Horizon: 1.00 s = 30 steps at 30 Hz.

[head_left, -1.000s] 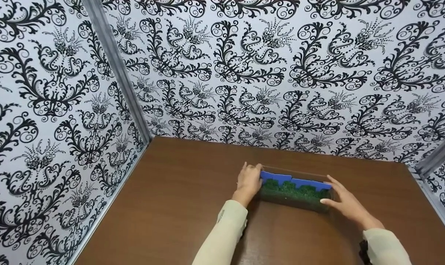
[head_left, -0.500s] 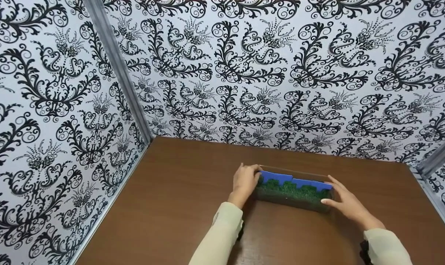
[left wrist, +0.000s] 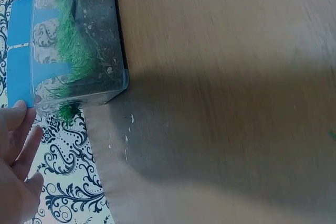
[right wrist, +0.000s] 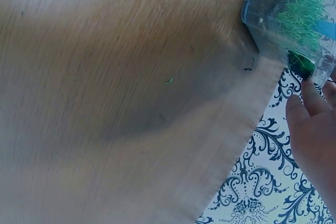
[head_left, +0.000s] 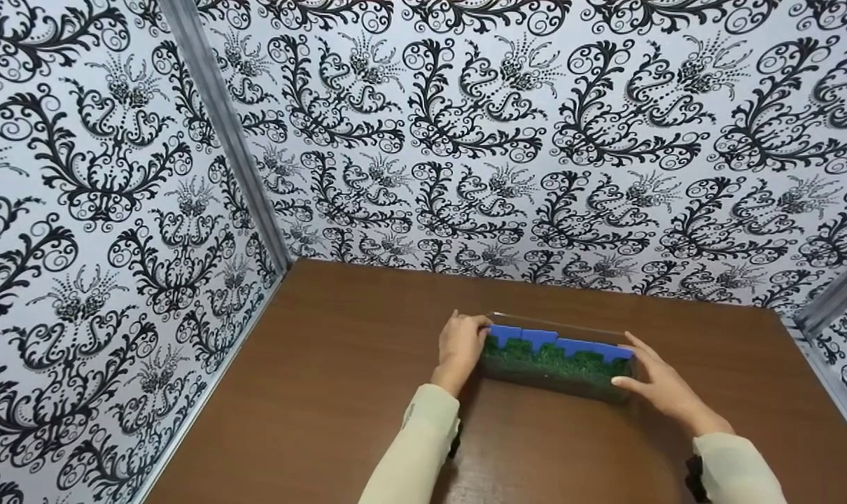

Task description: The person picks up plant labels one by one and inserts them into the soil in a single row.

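A clear rectangular container (head_left: 556, 364), holding green grass-like material against a blue back panel (head_left: 560, 344), is seen resting on the brown wooden table (head_left: 339, 364), near its far edge and the patterned wall (head_left: 465, 126). The left hand (head_left: 460, 348) is placed flat against the container's left end, fingers nearly straight, fingertips at the upper corner. The right hand (head_left: 658, 381) is laid against the right end, fingers extended, thumb on the near face. In the right wrist view, a small green shred (right wrist: 168, 81) is noted on the tabletop, apart from the container.
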Available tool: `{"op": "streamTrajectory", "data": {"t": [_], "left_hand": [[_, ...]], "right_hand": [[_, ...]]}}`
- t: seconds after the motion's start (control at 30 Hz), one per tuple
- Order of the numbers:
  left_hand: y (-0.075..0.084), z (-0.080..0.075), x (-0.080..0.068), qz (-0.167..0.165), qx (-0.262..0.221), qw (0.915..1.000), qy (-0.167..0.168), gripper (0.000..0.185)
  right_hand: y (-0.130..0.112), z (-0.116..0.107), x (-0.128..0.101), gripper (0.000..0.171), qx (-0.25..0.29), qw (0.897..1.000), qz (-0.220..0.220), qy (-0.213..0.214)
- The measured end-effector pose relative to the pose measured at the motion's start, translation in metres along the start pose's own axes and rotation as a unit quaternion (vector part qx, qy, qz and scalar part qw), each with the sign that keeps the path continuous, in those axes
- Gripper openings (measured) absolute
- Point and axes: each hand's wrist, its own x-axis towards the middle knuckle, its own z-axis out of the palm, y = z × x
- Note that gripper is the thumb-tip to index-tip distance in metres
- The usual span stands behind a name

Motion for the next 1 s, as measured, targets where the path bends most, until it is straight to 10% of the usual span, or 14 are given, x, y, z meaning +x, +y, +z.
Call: {"op": "streamTrajectory", "data": {"t": [1.0], "left_hand": [[-0.0059, -0.0017, -0.005, 0.031, -0.013, 0.9986, 0.042, 0.004]], "right_hand": [[-0.0003, 0.0013, -0.0007, 0.066, 0.006, 1.0, -0.02, 0.014]]}}
